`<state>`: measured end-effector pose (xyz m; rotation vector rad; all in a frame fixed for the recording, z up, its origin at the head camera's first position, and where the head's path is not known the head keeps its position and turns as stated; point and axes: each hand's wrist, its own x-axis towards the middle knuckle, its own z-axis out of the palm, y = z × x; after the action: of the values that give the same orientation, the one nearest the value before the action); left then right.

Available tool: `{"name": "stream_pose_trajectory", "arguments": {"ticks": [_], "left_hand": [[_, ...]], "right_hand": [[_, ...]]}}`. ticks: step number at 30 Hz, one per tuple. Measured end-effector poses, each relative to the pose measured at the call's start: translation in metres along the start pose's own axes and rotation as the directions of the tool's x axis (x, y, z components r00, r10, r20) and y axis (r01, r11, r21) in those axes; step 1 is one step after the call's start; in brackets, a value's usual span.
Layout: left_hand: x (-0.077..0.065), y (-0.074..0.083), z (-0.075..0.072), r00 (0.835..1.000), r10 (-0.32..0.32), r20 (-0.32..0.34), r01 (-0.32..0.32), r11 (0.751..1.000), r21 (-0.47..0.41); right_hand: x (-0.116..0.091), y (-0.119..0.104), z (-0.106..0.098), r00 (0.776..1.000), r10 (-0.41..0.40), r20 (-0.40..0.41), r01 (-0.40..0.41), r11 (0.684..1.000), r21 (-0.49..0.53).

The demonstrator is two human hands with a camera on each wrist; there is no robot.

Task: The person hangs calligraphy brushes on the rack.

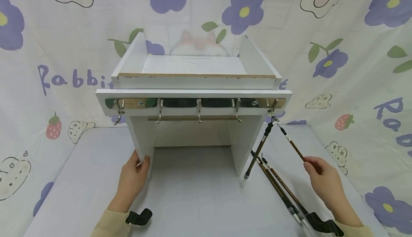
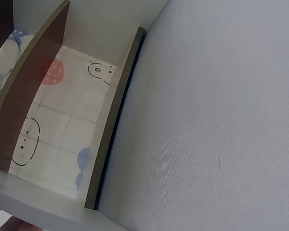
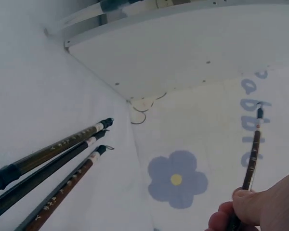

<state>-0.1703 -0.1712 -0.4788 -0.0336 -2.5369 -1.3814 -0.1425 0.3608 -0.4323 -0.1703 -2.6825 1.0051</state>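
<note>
A white shelf rack (image 1: 193, 83) with a metal hook rail (image 1: 183, 103) stands on the table in the head view. My left hand (image 1: 131, 181) grips the lower edge of its left side panel (image 1: 140, 133), thumb on the inner side. Between thumb and fingers, my right hand (image 1: 325, 184) pinches a brown calligraphy brush (image 1: 293, 146), its loop end tilted up toward the rightmost hook (image 1: 274, 109). From that hook hangs another calligraphy brush (image 1: 260, 147), tip down. The right wrist view shows the held brush (image 3: 253, 156) apart from the rack.
Three more calligraphy brushes (image 3: 58, 147) lie side by side on the white table (image 1: 199, 201), right of the rack. An upper tray (image 1: 193, 65) tops the rack. A patterned cloth (image 1: 322, 26) covers the wall behind. Black camera mounts (image 1: 140, 217) sit at both wrists.
</note>
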Motion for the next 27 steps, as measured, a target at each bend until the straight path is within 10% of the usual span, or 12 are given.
{"name": "stream_pose_trajectory", "arguments": {"ticks": [27], "left_hand": [[0.000,-0.004,0.001,1.000,0.018,-0.001,-0.018,1.000,-0.024]], "right_hand": [[-0.021,-0.048,0.001,0.947,-0.209,-0.246,0.270,0.929,0.252]]}}
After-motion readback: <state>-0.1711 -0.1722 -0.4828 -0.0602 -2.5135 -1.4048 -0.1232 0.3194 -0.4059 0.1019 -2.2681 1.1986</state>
